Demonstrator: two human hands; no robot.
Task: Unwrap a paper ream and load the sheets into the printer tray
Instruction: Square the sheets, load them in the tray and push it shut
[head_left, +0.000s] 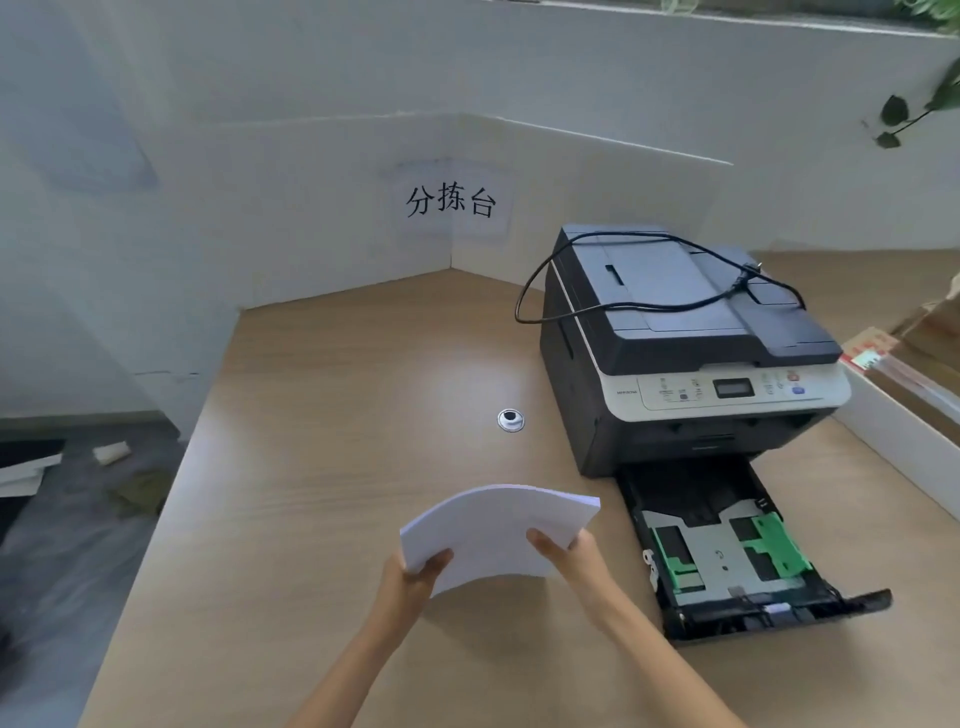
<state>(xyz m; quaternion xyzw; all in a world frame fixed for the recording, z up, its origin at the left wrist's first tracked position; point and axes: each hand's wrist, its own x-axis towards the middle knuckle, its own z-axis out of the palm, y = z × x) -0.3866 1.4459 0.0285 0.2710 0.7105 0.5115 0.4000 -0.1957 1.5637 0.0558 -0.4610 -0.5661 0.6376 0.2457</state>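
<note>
A stack of white sheets hangs above the wooden desk, bowed upward in the middle. My left hand grips its near left corner and my right hand grips its near right edge. To the right stands a dark grey printer with a black cable draped over its lid. Its paper tray is pulled out toward me; green guides show inside and no paper lies in it. The sheets are just left of the tray.
A wooden desk has a round metal cable grommet left of the printer. White partition walls enclose the back, with a printed sign. An open white box with packages sits at the right edge. Plant leaves hang at top right.
</note>
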